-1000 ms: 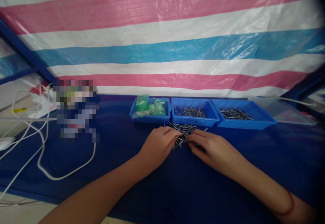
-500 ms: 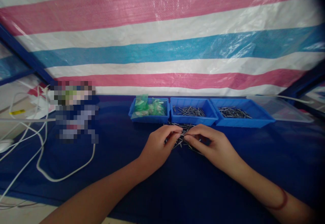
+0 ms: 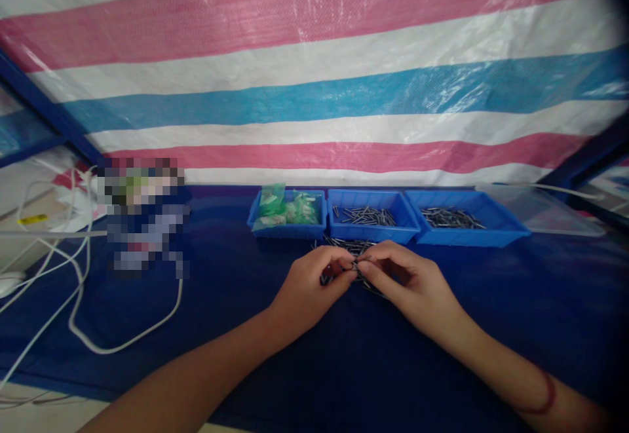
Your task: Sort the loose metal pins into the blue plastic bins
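Note:
Slim dark metal pins, like nails or rivets, lie in a loose pile (image 3: 344, 243) on the blue table, partly hidden by my hands. Over this pile my left hand (image 3: 312, 282) is closed, thumb and fingers pinched at the tips. My right hand (image 3: 415, 279) comes in from the other side in the same kind of pinch, and the fingertips of both nearly meet. A small, thin metal pin (image 3: 354, 265) shows between them, blurred and mostly covered by the fingers.
Behind the pile stand a blue bin (image 3: 251, 223) with green-marked plastic packets, a middle bin (image 3: 410, 222) and a right bin (image 3: 511, 228), both with metal pins. A clear plastic lid (image 3: 555, 213) lies at the right. White cables (image 3: 122, 349) and blurred-out items occupy the left.
The left fingertips have shifted slightly right and down, closer to the right fingertips. The right hand has hardly moved, and the bins stay in place.

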### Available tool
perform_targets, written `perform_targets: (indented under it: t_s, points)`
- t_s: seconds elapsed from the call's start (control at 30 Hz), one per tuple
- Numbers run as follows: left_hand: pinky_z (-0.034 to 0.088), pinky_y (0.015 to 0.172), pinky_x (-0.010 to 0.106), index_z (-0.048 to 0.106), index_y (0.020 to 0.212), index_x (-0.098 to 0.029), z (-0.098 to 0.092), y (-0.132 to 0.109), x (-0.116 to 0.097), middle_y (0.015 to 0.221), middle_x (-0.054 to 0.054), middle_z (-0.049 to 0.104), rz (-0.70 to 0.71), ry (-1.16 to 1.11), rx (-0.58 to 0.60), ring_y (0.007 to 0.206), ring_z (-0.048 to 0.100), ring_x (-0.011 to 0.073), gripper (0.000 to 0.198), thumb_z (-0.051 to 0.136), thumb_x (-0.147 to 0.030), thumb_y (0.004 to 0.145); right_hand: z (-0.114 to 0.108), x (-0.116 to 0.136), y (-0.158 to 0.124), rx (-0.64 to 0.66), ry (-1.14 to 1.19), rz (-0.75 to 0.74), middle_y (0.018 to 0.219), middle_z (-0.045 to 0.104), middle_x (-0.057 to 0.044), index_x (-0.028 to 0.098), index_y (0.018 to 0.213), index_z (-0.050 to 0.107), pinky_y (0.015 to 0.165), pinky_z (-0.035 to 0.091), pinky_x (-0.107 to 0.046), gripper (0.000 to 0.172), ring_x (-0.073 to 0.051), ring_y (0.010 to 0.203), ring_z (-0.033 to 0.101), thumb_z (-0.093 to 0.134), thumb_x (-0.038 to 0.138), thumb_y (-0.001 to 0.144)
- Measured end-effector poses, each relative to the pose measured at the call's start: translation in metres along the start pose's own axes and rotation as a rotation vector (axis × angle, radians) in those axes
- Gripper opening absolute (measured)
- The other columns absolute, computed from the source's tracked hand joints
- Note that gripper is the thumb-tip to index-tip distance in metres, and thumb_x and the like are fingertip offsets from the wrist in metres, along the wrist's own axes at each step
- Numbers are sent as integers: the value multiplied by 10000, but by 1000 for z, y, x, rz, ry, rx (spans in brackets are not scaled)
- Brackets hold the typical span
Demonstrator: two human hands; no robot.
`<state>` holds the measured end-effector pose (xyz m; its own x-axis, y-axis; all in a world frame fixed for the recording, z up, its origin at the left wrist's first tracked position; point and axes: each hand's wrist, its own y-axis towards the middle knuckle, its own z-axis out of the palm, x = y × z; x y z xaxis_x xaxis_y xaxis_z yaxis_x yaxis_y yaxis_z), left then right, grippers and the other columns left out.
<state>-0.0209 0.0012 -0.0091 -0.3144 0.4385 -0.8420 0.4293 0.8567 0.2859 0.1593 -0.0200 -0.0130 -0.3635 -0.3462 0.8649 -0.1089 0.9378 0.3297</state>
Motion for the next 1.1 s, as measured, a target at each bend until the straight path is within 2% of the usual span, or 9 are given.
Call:
perform_targets:
  t_s: [0.2,0.47,0.8,0.93,1.0,1.1]
  points:
    - [464,682,223,597,909,-174,1,0,-1,843,9,640,17,12,18,757,592,127,94,619,-213,826,1,1,0,0,-19,18,743,583,-18,200,809,614,588,427,-274,120,-146,666,530,594,312,848]
    - [455,818,284,632,913,-170,-3,2,-4,922,54,640,142,142,101,893,590,168,124,536,-247,896,-1,6,-1,11,-19,-68,778,590,-30,210,850,604,599,464,-274,78,-158,702,557,565,276,861]
    - [460,726,228,631,884,-159,-8,2,-4,855,34,615,116,116,-9,782,585,130,130,548,-259,897,-4,8,3,43,-117,-123,744,572,-13,209,837,595,587,443,-268,49,-138,645,530,549,199,850]
    - [454,805,284,626,965,-178,-9,2,-4,931,48,640,148,216,33,879,584,168,157,544,-294,899,-9,5,7,100,-179,-182,817,602,-39,213,859,607,612,468,-276,73,-155,709,570,535,217,865]
    - [431,868,335,622,1045,-199,-9,1,-4,1019,57,641,160,321,71,975,557,205,211,554,-326,891,-18,2,11,67,-227,-198,846,622,-47,218,863,614,632,475,-287,84,-171,749,590,536,249,872]
    - [398,916,394,614,1130,-232,-8,-2,-3,1125,62,608,152,467,109,1080,491,249,290,571,-360,873,-45,-3,20,-107,-362,-160,838,647,-43,225,882,624,633,464,-303,111,-184,728,603,556,311,864]
